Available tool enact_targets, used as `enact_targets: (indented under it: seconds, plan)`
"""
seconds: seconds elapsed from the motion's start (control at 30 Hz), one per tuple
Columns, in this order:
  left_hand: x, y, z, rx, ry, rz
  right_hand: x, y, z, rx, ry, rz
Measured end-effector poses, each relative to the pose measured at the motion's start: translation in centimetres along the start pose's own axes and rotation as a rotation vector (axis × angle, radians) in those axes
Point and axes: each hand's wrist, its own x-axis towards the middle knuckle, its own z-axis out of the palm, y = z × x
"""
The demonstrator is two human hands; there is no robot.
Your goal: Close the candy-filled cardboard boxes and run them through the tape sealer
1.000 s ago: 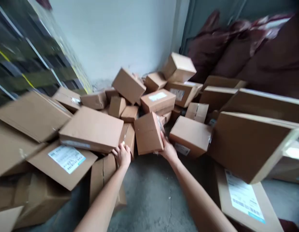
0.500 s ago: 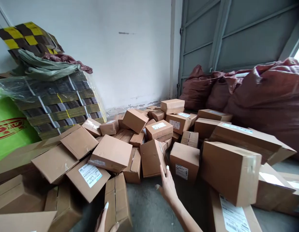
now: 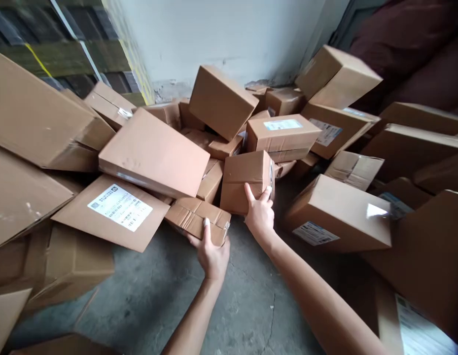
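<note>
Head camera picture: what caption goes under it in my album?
Amid piled cardboard boxes, the left hand holds a dented flat box, the right hand a squarish box.

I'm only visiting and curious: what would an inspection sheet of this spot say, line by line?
Surface: bare grey concrete floor, cracked; boxes lie straight on it.
Things in hand: flat dented box; squarish box beside it, both at the pile's front edge.
Clutter: heap of brown cardboard boxes, tilted every way; labelled box at left; several others carry labels.
Hands: left hand grips the flat dented box's near edge; right hand grips the squarish box's lower corner.
Cables: nothing seen.
Surroundings: white wall behind, dark red sacks at right, blurred wrapped stack at left.
</note>
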Motion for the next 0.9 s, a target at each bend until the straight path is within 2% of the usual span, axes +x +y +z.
enact_targets:
  seconds: [0.13,0.33,0.47,0.6,0.7,0.8,0.9]
  plan:
    - [3.0,1.4,2.0,-0.021,-0.044,0.034,3.6,-0.9,0.5,-0.003,-0.036,0.051]
    - [9.2,0.7,3.1,0.038,-0.12,0.179,8.6,-0.3,0.9,-0.02,-0.042,0.082]
    - [14.0,2.0,4.7,0.063,-0.21,0.155,13.1,0.0,1.5,0.016,-0.05,0.07]
    - [19.3,4.0,7.0,0.067,-0.233,0.125,18.4,-0.3,2.5,0.067,-0.037,0.049]
    - [24.7,4.7,8.5,0.087,-0.283,0.106,21.7,0.2,4.3,0.083,-0.002,0.052]
    - [30.3,5.2,9.8,0.136,-0.341,0.087,23.6,2.4,7.2,0.134,-0.025,0.042]
    - [34.3,6.6,10.8,0.164,-0.301,0.087,24.9,5.1,9.7,0.201,-0.04,0.031]
